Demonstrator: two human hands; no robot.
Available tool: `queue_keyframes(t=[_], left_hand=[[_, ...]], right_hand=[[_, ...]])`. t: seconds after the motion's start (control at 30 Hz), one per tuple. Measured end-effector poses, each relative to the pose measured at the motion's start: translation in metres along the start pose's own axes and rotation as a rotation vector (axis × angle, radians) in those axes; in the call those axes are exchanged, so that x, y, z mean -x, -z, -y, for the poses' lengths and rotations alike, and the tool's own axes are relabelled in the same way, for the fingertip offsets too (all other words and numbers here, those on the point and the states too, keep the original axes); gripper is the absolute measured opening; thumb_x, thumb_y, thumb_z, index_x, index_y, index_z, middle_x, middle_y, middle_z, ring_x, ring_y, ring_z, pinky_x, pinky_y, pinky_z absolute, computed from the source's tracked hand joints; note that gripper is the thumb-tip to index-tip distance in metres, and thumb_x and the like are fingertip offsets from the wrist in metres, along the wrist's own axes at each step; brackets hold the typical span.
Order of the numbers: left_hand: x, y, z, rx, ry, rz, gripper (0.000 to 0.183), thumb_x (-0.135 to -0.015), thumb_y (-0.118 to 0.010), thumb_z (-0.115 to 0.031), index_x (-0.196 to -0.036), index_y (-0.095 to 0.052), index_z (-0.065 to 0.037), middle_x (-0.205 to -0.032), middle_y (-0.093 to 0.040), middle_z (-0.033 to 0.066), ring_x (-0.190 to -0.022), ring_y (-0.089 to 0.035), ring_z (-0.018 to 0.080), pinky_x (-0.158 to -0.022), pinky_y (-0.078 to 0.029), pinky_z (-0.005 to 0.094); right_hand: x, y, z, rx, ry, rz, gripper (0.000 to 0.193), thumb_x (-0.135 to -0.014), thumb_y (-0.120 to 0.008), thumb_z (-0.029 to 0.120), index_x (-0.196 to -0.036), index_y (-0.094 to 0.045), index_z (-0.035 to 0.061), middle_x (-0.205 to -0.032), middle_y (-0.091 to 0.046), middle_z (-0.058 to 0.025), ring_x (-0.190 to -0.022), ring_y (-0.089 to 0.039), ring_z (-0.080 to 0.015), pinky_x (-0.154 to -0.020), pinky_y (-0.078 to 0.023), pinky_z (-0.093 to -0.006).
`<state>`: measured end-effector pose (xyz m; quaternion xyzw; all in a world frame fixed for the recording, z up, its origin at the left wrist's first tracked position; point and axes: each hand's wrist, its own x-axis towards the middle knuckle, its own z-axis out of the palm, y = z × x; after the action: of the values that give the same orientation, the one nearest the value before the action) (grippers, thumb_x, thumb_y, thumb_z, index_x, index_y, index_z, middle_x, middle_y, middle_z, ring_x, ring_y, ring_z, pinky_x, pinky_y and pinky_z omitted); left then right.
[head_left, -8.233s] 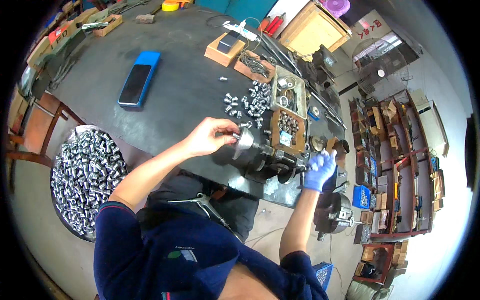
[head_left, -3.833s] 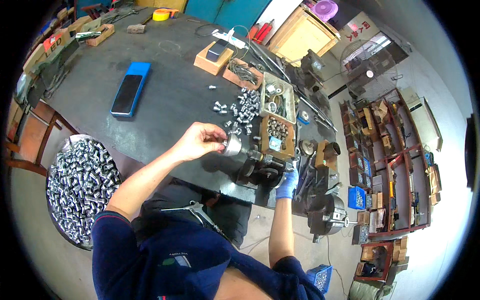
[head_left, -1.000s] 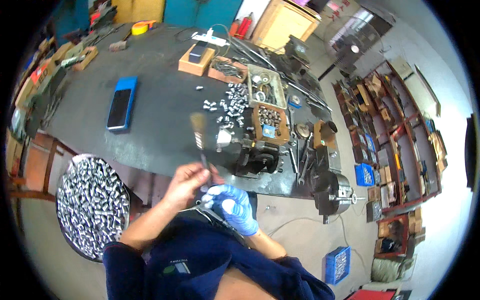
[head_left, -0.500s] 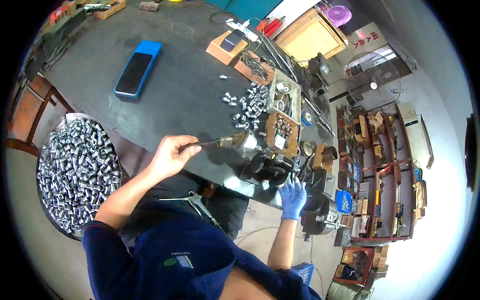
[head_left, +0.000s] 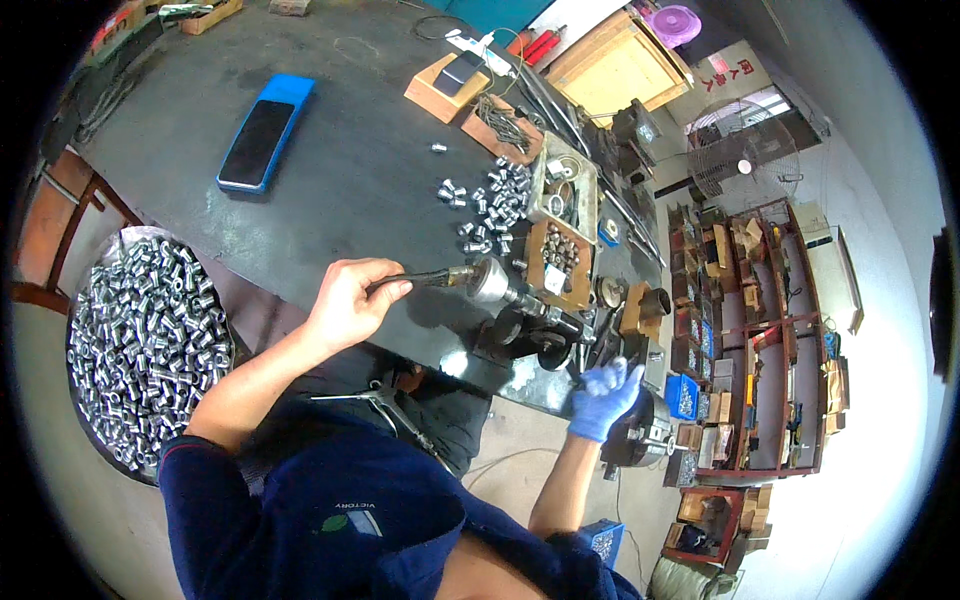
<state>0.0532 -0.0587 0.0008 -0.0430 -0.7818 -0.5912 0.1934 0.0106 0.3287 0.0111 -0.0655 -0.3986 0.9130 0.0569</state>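
My bare left hand (head_left: 350, 303) is closed round the dark handle of a brush (head_left: 430, 279) above the bench edge. The brush tip touches or nearly touches a round metal chuck (head_left: 489, 280) on a small bench machine (head_left: 525, 338). My right hand (head_left: 606, 398), in a blue glove, is to the right of that machine, beside a dark round motor-like housing (head_left: 640, 432). Its fingers look apart, and I see nothing in them. Small metal fittings (head_left: 500, 195) lie loose behind the chuck, next to a wooden box (head_left: 552, 285) of similar parts.
A big round container (head_left: 150, 350) heaped with metal fittings stands at the left. A blue-cased phone-like device (head_left: 262, 140) lies on the dark bench (head_left: 365, 110). An air blow gun (head_left: 380, 402) is by my lap. Shelves (head_left: 765, 350) and a fan (head_left: 745, 165) stand right.
My right hand has moved a little to the right, off the machine's side, with its fingers turned rightward. My left hand keeps the brush at the chuck. The whole view has shifted slightly.
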Motion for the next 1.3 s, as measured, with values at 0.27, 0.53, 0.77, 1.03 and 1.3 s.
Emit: queue_keyframes(t=[0.27, 0.53, 0.77, 1.03, 1.3], left_hand=[[0.010, -0.017, -0.005, -0.021, -0.027, -0.160, 0.011, -0.075, -0.064, -0.007, -0.079, -0.061, 0.002, -0.063, -0.056, 0.0150, -0.052, -0.053, 0.0251, -0.048, -0.040, 0.0321], [0.021, -0.022, -0.008, -0.038, -0.005, -0.207, 0.012, -0.076, -0.064, -0.008, -0.079, -0.061, 0.003, -0.062, -0.055, 0.0153, -0.049, -0.052, 0.0245, -0.047, -0.039, 0.0309], [0.019, -0.022, -0.011, -0.041, 0.025, -0.225, 0.012, -0.076, -0.064, -0.008, -0.079, -0.061, 0.003, -0.062, -0.055, 0.0152, -0.048, -0.050, 0.0222, -0.047, -0.039, 0.0299], [0.013, -0.025, -0.015, -0.033, 0.041, -0.208, 0.012, -0.077, -0.063, -0.008, -0.078, -0.061, 0.004, -0.060, -0.054, 0.0145, -0.050, -0.050, 0.0181, -0.049, -0.040, 0.0289], [-0.035, 0.029, -0.011, 0.146, 0.236, 0.346, 0.014, -0.078, -0.063, -0.008, -0.081, -0.062, 0.006, -0.063, -0.056, 0.0030, -0.063, -0.048, 0.0077, -0.057, -0.040, 0.0258]], right_hand=[[-0.058, -0.025, 0.007, -0.038, 0.108, 0.189, 0.043, -0.091, -0.042, 0.041, -0.077, -0.055, 0.0025, -0.045, -0.036, 0.0022, -0.032, -0.027, -0.0074, -0.030, -0.024, -0.0214], [0.006, 0.009, -0.013, 0.014, 0.069, -0.055, 0.045, -0.088, -0.046, 0.044, -0.070, -0.056, 0.0051, -0.042, -0.032, 0.0041, -0.031, -0.025, -0.0067, -0.028, -0.019, -0.0213], [-0.026, -0.021, 0.008, -0.006, 0.072, 0.124, 0.044, -0.088, -0.047, 0.045, -0.073, -0.056, 0.0045, -0.044, -0.030, 0.0050, -0.033, -0.024, -0.0052, -0.030, -0.017, -0.0202], [-0.097, -0.009, -0.004, -0.076, 0.075, 0.103, 0.040, -0.090, -0.045, 0.040, -0.072, -0.055, 0.0053, -0.042, -0.036, 0.0016, -0.031, -0.027, -0.0090, -0.030, -0.024, -0.0227], [-0.004, 0.009, -0.005, -0.010, 0.065, 0.145, 0.046, -0.090, -0.043, 0.041, -0.075, -0.059, 0.0003, -0.042, -0.033, 0.0026, -0.032, -0.027, -0.0065, -0.028, -0.021, -0.0205]])
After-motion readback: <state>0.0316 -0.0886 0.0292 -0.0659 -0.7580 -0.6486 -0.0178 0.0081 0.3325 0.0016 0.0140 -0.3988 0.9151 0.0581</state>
